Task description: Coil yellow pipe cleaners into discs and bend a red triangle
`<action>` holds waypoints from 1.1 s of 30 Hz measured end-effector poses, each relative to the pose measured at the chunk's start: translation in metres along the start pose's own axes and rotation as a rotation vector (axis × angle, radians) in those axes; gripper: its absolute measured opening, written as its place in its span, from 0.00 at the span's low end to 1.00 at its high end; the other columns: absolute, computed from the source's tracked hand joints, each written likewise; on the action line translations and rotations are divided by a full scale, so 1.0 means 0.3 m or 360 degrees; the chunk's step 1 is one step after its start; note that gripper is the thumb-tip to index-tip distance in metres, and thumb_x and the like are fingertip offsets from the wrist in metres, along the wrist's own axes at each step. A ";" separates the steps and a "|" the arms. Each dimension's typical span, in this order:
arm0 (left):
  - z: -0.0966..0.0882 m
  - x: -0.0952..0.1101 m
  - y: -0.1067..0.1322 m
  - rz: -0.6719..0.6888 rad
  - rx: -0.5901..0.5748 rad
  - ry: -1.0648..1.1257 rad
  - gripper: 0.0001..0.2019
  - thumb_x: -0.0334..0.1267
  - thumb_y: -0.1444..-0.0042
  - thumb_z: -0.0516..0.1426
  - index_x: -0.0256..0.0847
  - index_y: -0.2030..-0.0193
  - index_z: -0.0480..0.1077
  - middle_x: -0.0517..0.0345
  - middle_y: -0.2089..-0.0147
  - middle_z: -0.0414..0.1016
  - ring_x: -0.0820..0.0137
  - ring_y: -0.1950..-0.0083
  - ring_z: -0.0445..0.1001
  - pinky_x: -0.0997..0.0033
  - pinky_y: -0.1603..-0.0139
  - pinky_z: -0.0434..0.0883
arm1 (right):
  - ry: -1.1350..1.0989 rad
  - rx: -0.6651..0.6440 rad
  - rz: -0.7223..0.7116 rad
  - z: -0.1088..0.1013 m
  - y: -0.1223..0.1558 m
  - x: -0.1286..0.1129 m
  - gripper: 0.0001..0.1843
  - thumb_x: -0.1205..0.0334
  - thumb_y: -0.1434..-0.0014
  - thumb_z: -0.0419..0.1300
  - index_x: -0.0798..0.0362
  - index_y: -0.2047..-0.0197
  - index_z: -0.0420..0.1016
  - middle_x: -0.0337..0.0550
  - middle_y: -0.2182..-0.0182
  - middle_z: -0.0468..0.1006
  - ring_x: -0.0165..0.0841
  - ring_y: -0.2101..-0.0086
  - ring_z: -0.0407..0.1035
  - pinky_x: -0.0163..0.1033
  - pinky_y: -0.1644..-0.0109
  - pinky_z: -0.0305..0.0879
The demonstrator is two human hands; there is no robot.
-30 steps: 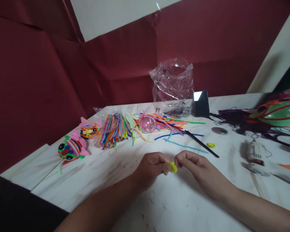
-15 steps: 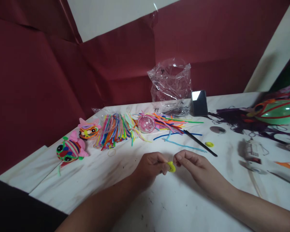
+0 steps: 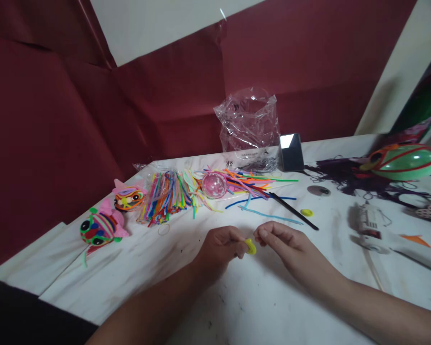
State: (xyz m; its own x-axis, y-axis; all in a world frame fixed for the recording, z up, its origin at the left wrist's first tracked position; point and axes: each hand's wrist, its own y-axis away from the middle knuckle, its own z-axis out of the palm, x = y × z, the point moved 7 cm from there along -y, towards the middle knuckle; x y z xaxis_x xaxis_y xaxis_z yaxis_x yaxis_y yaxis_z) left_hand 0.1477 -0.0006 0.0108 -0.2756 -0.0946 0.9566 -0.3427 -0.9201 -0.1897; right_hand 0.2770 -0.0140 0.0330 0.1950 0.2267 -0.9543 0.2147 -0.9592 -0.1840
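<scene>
My left hand (image 3: 221, 248) pinches a small yellow pipe-cleaner coil (image 3: 251, 247) between thumb and fingers, above the middle of the table. Just right of it, my right hand (image 3: 289, 245) has its thumb and fingertips pressed together. Whether a loose end of the coil is in that pinch is too small to tell. A second yellow coil (image 3: 307, 212) lies flat beyond the right hand. Beside it are a black stick (image 3: 295, 212) and a light blue pipe cleaner (image 3: 273, 215).
Bundled pipe cleaners (image 3: 172, 196) and a clear dome (image 3: 214, 185) lie behind my hands. Two fish-like figures (image 3: 101, 227) sit at left. A phone (image 3: 291, 152) leans by a plastic bag (image 3: 249, 127). A glue gun (image 3: 373, 230) and green balloon-like piece (image 3: 409, 162) are at right.
The view has shifted slightly, so everything appears a little further left. Both hands keep nearly the same pose, the left still pinching the yellow pipe-cleaner coil.
</scene>
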 end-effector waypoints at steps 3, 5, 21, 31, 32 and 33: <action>-0.003 -0.004 0.001 -0.0024 0.0018 -0.0033 0.06 0.33 0.59 0.61 0.35 0.80 0.68 0.61 0.80 0.66 0.76 0.76 0.62 0.74 0.73 0.57 | -0.0002 0.0011 0.0011 -0.001 -0.001 0.001 0.16 0.50 0.44 0.51 0.53 0.73 0.67 0.38 0.74 0.69 0.31 0.70 0.63 0.34 0.63 0.59; -0.007 -0.006 0.001 -0.0029 0.0038 -0.0039 0.07 0.33 0.60 0.61 0.36 0.80 0.67 0.61 0.80 0.66 0.76 0.76 0.62 0.74 0.73 0.57 | 0.0002 0.0014 0.0015 -0.001 -0.002 0.001 0.16 0.50 0.45 0.51 0.53 0.73 0.68 0.38 0.75 0.69 0.31 0.70 0.63 0.34 0.63 0.59; 0.002 0.007 0.004 -0.0036 0.0041 -0.0024 0.05 0.31 0.60 0.60 0.36 0.81 0.67 0.61 0.80 0.67 0.76 0.75 0.61 0.74 0.73 0.56 | 0.0034 0.0002 -0.0009 0.002 -0.001 -0.006 0.15 0.51 0.44 0.50 0.52 0.73 0.68 0.38 0.75 0.70 0.31 0.70 0.64 0.35 0.63 0.61; 0.006 0.008 0.004 -0.0028 0.0009 -0.0071 0.05 0.28 0.59 0.59 0.35 0.82 0.67 0.60 0.79 0.67 0.76 0.74 0.62 0.74 0.73 0.57 | 0.0014 0.0009 -0.0005 0.002 0.002 -0.002 0.15 0.51 0.44 0.51 0.52 0.73 0.68 0.37 0.75 0.70 0.31 0.70 0.64 0.34 0.64 0.61; 0.006 0.008 0.004 -0.0027 0.0009 -0.0076 0.05 0.29 0.59 0.59 0.35 0.81 0.67 0.60 0.79 0.67 0.76 0.74 0.62 0.74 0.73 0.57 | 0.0016 0.0012 -0.0003 0.002 0.002 -0.002 0.15 0.51 0.45 0.51 0.52 0.73 0.68 0.37 0.75 0.70 0.31 0.70 0.64 0.34 0.64 0.61; 0.004 0.006 0.004 -0.0029 0.0014 -0.0078 0.05 0.29 0.59 0.59 0.35 0.81 0.67 0.60 0.79 0.67 0.76 0.74 0.62 0.74 0.73 0.57 | 0.0017 0.0016 0.0000 0.001 0.002 -0.003 0.15 0.51 0.45 0.51 0.52 0.73 0.68 0.37 0.75 0.70 0.31 0.70 0.64 0.34 0.64 0.61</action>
State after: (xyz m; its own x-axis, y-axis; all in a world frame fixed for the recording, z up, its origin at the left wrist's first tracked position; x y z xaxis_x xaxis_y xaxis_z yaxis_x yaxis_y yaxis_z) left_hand 0.1480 -0.0025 0.0125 -0.2247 -0.0961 0.9697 -0.3395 -0.9251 -0.1703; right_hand 0.2767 -0.0147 0.0336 0.2051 0.2287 -0.9516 0.2050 -0.9608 -0.1867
